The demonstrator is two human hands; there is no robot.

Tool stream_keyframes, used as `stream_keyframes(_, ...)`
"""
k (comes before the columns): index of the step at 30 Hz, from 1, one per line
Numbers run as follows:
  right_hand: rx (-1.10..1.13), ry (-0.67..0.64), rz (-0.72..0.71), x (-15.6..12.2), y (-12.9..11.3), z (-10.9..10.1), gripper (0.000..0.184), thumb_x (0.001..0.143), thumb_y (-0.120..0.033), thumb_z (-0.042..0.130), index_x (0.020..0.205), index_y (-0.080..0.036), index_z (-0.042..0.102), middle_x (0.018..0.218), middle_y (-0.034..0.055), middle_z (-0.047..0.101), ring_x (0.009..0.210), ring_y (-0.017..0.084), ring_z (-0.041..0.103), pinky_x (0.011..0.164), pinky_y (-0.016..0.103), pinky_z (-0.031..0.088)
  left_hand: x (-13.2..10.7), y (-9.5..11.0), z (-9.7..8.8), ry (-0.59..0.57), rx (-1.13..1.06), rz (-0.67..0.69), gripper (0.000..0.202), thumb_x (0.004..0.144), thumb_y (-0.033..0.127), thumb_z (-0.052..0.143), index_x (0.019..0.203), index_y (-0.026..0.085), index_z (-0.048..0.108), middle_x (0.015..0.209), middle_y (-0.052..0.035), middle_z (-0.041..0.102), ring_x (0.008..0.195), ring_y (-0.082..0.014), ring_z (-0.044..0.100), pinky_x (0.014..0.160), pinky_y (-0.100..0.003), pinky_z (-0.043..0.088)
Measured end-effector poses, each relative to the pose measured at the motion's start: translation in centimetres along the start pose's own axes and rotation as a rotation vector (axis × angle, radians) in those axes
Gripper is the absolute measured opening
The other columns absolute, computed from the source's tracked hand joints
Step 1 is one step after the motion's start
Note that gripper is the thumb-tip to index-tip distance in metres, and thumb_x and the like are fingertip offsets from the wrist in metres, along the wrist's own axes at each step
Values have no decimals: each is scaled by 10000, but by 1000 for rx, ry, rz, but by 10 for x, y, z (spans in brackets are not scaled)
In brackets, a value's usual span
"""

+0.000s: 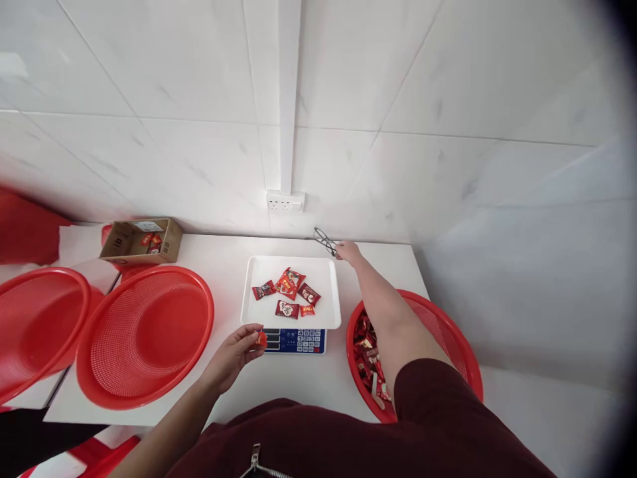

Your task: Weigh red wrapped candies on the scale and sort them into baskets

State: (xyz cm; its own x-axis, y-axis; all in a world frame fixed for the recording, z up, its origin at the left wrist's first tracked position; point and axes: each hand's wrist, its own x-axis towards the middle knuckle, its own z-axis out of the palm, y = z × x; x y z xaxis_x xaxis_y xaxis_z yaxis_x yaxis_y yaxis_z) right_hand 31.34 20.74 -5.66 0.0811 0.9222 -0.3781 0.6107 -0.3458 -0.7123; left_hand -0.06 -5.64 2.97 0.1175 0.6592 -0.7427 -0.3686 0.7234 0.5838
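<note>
My left hand (pixel 237 350) pinches a small red wrapped candy (pixel 261 339) just in front of a digital scale (pixel 288 340). A white tray (pixel 255 265) rests on top of the scale. Several red and dark-red wrapped candies (pixel 289 283) lie near the tray's middle. Beyond the tray's far right corner, my right hand (pixel 348 251) is closed on a pair of dark-framed glasses (pixel 324 241) close to the wall. Part of the glasses is hidden behind its fingers.
A red basket (pixel 460 332) with many wrapped candies stands at right, partly under my right arm. Two red plastic baskets (pixel 144 337) are at left. Behind them sits a cardboard box (pixel 172 240) with a few packets. A wall socket (pixel 285 201) is above the white table (pixel 223 249).
</note>
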Motion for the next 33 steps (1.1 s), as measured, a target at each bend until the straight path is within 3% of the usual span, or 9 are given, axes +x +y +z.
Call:
stream_keyframes(6,376,38,-8,-142,5,-20,161,860,-274,479,789,-157,565,776,57,662,671,130,647,670,268,545,0,3,32,-242,174,-69,410,683,333,747,1046,202,609,821,-19,599,719,-126,574,677,-283,515)
stream_keyframes(10,458,15,-22,-266,17,16,171,755,-349,584,713,-183,586,715,32,629,650,161,614,660,308,528,-2,-10,67,-442,354,-45,655,669,390,749,1238,237,465,758,8,532,675,-124,537,553,-240,496)
stream_keyframes(13,304,98,-54,-343,30,53,144,708,-328,620,656,-210,555,686,17,558,692,171,554,712,333,484,-4,-35,82,-528,511,-27,572,716,507,659,1170,215,469,656,48,462,536,-86,456,452,-190,428)
stream_keyframes(15,464,33,21,-379,38,73,131,696,-297,631,756,-214,551,808,28,580,793,181,563,753,335,467,-7,-54,85,-567,616,-54,483,752,558,580,1058,192,507,607,63,428,474,-71,405,419,-179,385)
stream_keyframes(19,1033,-239,80,-420,46,97,635,626,-253,706,1185,-253,404,1033,32,573,887,169,579,808,338,445,-15,-93,82,-765,807,-177,459,719,562,607,919,149,576,608,31,505,461,-81,424,436,-215,369)
stream_keyframes(22,1163,-356,162,-436,61,102,694,603,-206,699,1225,-246,394,880,-3,596,704,135,574,683,285,452,-19,-114,79,-844,940,-194,509,686,492,680,1035,134,583,602,30,527,516,-108,455,506,-247,371)
stream_keyframes(26,866,-439,356,-466,128,100,463,563,-133,640,1009,-209,547,648,-52,536,534,101,488,491,212,378,-15,-118,75,-760,1075,-148,694,717,471,656,1298,178,415,568,85,435,513,-97,399,515,-233,319)
stream_keyframes(30,220,-527,786,-487,220,103,367,499,-5,569,818,-187,563,458,-77,440,405,122,458,430,245,377,-9,-95,63,-659,1144,-206,555,765,539,546,1174,165,508,547,91,360,455,-83,331,432,-212,258)
stream_keyframes(33,59,-413,767,-466,255,119,336,601,-17,578,896,-175,554,490,-76,435,431,131,492,459,254,399,-5,-74,52,-553,1141,-214,531,777,556,516,1140,168,511,543,94,346,449,-77,298,413,-202,239)
